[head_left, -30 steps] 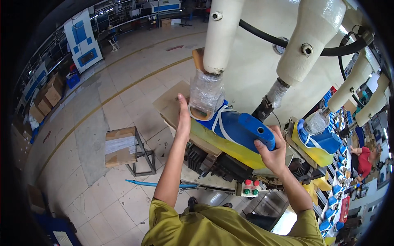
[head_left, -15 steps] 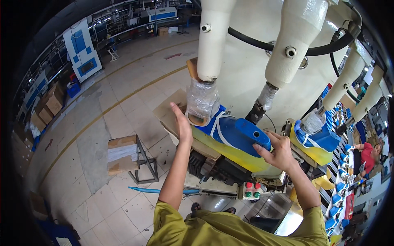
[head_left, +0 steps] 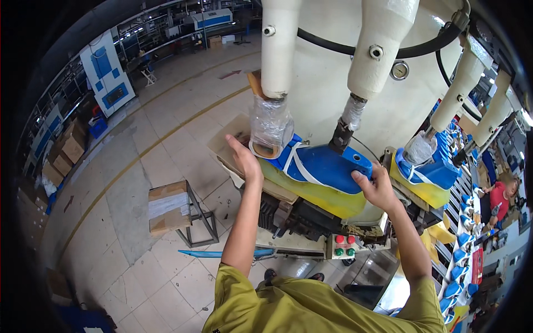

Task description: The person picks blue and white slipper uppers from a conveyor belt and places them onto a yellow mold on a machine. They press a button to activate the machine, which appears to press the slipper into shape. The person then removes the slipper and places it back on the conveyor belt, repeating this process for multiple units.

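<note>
A blue shoe last [head_left: 322, 161] with white sandal straps [head_left: 300, 168] around it lies on a yellow pad [head_left: 327, 195] in a press. My right hand [head_left: 380, 186] grips its right end, thumb on the near side and fingers behind. My left hand [head_left: 245, 161] is open, fingers stretched, beside the last's left end and the plastic-wrapped press foot [head_left: 271, 126]. Whether its palm touches the pad, I cannot tell. Above the middle of the last stands a second, dark-tipped press rod [head_left: 345, 130], its tip at or just above the blue surface.
Another strapped blue last [head_left: 440, 162] sits on a yellow pad to the right. Red and green buttons [head_left: 344, 245] are on the machine's front. A small cardboard-topped stand [head_left: 169, 208] is at left. Farther right, a person in red [head_left: 501, 195] is near a row of blue lasts.
The right end of the last has swung away from me, so its raised block now sits just right of the dark-tipped rod. My right hand has moved with it; my left stays beside the wrapped foot.
</note>
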The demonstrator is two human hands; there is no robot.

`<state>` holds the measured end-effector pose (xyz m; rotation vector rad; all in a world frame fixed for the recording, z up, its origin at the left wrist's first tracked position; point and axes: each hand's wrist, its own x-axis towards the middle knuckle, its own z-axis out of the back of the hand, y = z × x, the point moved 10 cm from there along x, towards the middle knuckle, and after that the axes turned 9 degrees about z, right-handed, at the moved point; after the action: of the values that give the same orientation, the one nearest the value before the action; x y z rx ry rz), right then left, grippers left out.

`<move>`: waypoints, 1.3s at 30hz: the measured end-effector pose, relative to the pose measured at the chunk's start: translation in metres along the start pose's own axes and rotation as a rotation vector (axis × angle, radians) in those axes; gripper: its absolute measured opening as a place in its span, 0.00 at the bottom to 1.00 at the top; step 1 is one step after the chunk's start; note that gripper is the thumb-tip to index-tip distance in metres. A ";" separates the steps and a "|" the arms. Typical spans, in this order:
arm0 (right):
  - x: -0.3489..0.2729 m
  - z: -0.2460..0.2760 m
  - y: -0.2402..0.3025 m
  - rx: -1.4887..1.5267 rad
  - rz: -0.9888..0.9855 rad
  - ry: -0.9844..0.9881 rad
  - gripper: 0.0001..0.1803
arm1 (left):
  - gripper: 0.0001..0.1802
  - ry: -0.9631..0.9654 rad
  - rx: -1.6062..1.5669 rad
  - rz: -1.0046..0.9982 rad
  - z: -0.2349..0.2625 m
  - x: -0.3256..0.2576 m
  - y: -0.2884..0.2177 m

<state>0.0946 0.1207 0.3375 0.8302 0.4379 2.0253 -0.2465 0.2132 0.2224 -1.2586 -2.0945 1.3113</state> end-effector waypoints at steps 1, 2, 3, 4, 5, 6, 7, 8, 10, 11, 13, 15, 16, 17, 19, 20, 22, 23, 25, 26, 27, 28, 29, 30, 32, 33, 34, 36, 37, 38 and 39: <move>-0.001 -0.001 0.002 0.050 0.063 -0.056 0.21 | 0.45 0.003 -0.052 -0.002 0.000 0.000 0.001; -0.001 0.001 0.011 -0.013 0.130 -0.078 0.20 | 0.45 -0.019 -0.026 -0.006 0.001 0.000 0.002; 0.000 0.002 0.021 -0.073 0.196 -0.104 0.20 | 0.45 -0.039 0.004 -0.012 0.000 -0.003 -0.002; -0.001 0.002 0.031 -0.133 0.261 -0.131 0.20 | 0.45 -0.059 0.034 -0.019 0.000 -0.005 -0.006; -0.003 -0.001 0.028 -0.121 0.234 -0.105 0.20 | 0.44 -0.083 0.023 -0.022 0.007 -0.001 0.006; -0.004 0.000 0.024 -0.115 0.219 -0.086 0.19 | 0.44 -0.066 0.040 -0.028 0.007 0.002 0.010; -0.002 0.001 0.020 -0.110 0.207 -0.063 0.19 | 0.44 -0.053 0.055 -0.032 0.008 0.002 0.012; 0.002 0.005 0.016 -0.074 0.169 -0.057 0.19 | 0.44 -0.041 0.069 -0.038 0.006 0.005 0.012; 0.002 0.002 0.005 0.007 0.062 -0.022 0.18 | 0.45 -0.024 0.096 -0.008 0.003 -0.005 0.006; 0.001 0.004 0.009 -0.010 0.130 -0.090 0.18 | 0.45 -0.014 0.109 0.010 0.000 -0.006 0.004; -0.001 0.002 -0.001 0.031 0.088 -0.114 0.17 | 0.45 0.024 0.085 -0.006 -0.002 -0.006 0.003; -0.002 0.002 -0.017 0.040 0.037 -0.112 0.18 | 0.46 0.045 0.103 -0.013 -0.005 -0.009 0.002; -0.003 0.001 -0.017 0.049 0.052 -0.154 0.18 | 0.46 0.002 0.128 -0.018 -0.004 -0.012 0.001; -0.004 0.001 -0.017 0.057 0.066 -0.197 0.18 | 0.46 -0.039 0.153 -0.023 -0.003 -0.015 0.000; -0.003 0.001 -0.013 0.068 0.090 -0.232 0.18 | 0.46 -0.049 0.145 -0.031 0.001 -0.012 0.001; -0.003 0.000 -0.012 0.073 0.091 -0.226 0.18 | 0.46 -0.015 0.118 -0.029 0.005 -0.002 0.011; -0.001 0.001 -0.011 0.081 0.094 -0.219 0.18 | 0.45 0.021 0.071 -0.031 0.006 0.002 0.014; 0.001 0.000 -0.011 0.090 0.112 -0.198 0.18 | 0.45 0.019 0.051 -0.037 0.009 0.001 0.017; 0.006 0.006 -0.011 0.092 0.150 -0.155 0.18 | 0.44 0.014 0.032 -0.040 0.004 -0.006 0.012; 0.008 0.007 -0.011 0.089 0.150 -0.144 0.18 | 0.44 0.006 0.041 -0.040 0.002 -0.012 0.010; 0.008 0.009 -0.009 0.083 0.150 -0.125 0.18 | 0.44 -0.007 0.046 -0.034 -0.001 -0.020 0.007; 0.005 0.007 -0.009 0.082 0.141 -0.097 0.18 | 0.44 -0.018 0.078 -0.035 -0.001 -0.025 0.004; 0.005 0.007 -0.008 0.068 0.156 -0.087 0.19 | 0.44 -0.028 0.111 -0.035 -0.004 -0.027 0.000; 0.006 0.007 -0.006 0.058 0.176 -0.081 0.19 | 0.44 -0.037 0.147 -0.042 -0.006 -0.028 -0.006; 0.009 0.008 -0.003 0.044 0.198 -0.055 0.19 | 0.44 -0.035 0.159 -0.047 -0.006 -0.029 -0.009; 0.013 0.009 -0.004 0.045 0.201 -0.037 0.20 | 0.43 -0.055 0.175 -0.054 -0.006 -0.027 -0.011; 0.015 0.008 -0.004 0.046 0.205 -0.020 0.20 | 0.43 -0.075 0.192 -0.061 -0.006 -0.027 -0.012; 0.009 0.004 0.000 0.100 0.197 -0.091 0.20 | 0.41 -0.145 0.152 -0.092 0.007 -0.029 -0.009; 0.003 0.003 -0.004 0.121 0.172 -0.115 0.20 | 0.41 -0.142 0.087 -0.149 0.015 -0.024 0.002; 0.001 0.002 -0.012 0.141 0.149 -0.144 0.20 | 0.40 -0.133 0.022 -0.209 0.017 -0.022 0.006; -0.001 0.004 -0.026 0.155 0.137 -0.170 0.20 | 0.37 -0.041 -0.039 -0.160 0.008 -0.027 0.009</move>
<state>0.1133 0.1345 0.3251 1.1456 0.4556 2.0427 -0.2334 0.1882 0.2148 -1.0629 -2.2086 1.2416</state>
